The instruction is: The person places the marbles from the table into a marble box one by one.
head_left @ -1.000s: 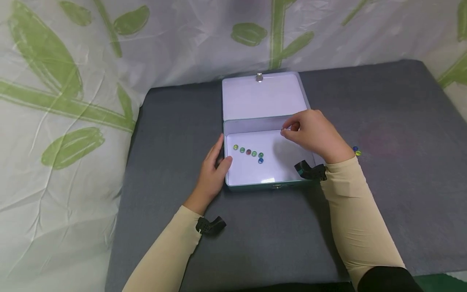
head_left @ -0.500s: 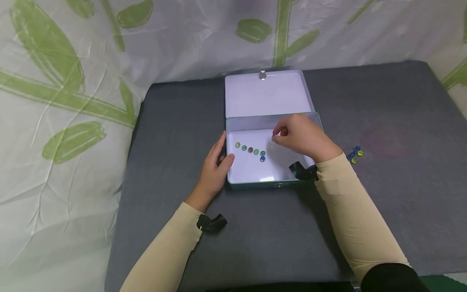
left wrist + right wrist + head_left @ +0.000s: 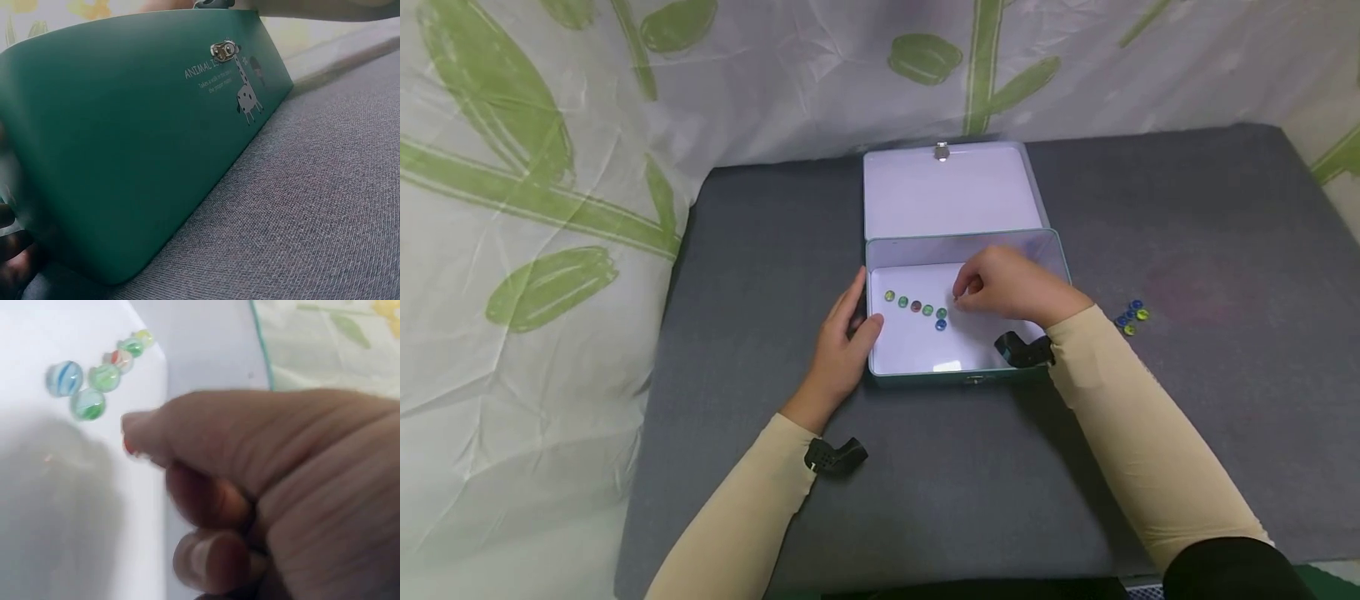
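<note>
An open tin box [image 3: 925,377], green outside and white inside, lies before me. On its floor, a slanting row of glass marbles [image 3: 928,310] runs toward the right, with a blue-striped marble [image 3: 65,378] beside the row's near end. My right hand [image 3: 1018,287] is inside the box and pinches a marble with red in it [image 3: 129,444] between thumb and finger, mostly hidden by the fingertips, close to the row's right end. My left hand [image 3: 838,346] rests against the box's left side, fingers straight along the outer wall and thumb over the rim.
The box's lid [image 3: 951,190] leans back on its hinge, clasp at the top. Right of the box, several blue and yellow marbles [image 3: 1131,317] lie on the grey cloth-covered table [image 3: 1210,400]. A leaf-patterned sheet [image 3: 805,75] hangs behind.
My right hand has moved left and a little toward me, its pinched marble now near the row. My left hand keeps its place on the box. The view has shifted slightly.
</note>
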`<state>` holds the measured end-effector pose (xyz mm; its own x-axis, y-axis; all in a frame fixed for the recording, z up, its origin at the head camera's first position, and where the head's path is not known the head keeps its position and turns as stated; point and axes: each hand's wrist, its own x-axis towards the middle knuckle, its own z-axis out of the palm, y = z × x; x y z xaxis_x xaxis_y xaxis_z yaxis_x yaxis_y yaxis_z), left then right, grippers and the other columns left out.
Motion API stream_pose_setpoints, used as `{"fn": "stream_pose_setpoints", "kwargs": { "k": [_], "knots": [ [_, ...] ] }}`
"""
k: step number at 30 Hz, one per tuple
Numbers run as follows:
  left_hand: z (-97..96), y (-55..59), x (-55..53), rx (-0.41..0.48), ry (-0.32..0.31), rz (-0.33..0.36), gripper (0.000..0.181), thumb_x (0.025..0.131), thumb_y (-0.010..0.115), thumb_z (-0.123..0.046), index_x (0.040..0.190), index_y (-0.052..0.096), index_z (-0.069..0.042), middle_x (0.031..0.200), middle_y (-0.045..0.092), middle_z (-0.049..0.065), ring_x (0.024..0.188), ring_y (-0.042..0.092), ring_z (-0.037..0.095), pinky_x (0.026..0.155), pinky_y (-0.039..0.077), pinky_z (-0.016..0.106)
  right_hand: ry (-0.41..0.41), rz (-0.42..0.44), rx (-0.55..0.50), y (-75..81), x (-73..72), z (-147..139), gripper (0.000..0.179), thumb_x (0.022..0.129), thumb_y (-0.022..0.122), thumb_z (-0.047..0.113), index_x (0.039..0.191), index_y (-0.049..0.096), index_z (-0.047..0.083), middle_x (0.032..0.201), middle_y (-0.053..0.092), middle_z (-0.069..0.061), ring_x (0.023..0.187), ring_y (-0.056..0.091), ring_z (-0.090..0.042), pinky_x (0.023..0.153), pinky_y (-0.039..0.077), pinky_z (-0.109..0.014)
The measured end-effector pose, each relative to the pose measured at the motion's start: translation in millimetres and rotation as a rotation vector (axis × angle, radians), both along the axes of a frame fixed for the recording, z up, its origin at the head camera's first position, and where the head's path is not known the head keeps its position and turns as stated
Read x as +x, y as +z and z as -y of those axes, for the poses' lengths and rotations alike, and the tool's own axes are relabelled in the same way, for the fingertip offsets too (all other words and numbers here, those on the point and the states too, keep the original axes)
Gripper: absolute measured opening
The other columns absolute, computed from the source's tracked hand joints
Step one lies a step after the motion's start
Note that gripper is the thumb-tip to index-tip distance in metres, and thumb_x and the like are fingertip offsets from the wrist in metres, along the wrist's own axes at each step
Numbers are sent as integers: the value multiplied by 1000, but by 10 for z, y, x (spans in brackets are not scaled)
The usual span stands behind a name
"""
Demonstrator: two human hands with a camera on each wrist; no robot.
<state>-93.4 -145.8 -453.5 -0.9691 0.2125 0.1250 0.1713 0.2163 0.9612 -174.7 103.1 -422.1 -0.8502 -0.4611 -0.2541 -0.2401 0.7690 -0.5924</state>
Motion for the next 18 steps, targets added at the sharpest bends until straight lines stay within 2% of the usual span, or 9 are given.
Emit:
{"fn": "stream_pose_setpoints", "kwargs": {
  "k": [7, 18],
  "knots": [
    [-1, 5, 2, -2, -3, 10, 61, 97, 50, -8, 153, 27, -3, 156, 30, 20, 139, 34, 29, 102, 39, 48, 65, 14, 54, -100, -18, 45, 3, 81, 73, 9, 82, 76, 7, 74, 65, -2, 71, 54, -18, 66, 44, -31],
    [-37, 14, 2, -10, 0, 21, 61, 97, 50, -10, 154, 28, -7, 157, 30, 14, 141, 32, 22, 103, 38, 47, 29, 53, 122, -121, -23, 60, 8, 81, 72, 9, 88, 76, 9, 82, 69, -2, 77, 57, -19, 71, 47, -34]
  ]
}}
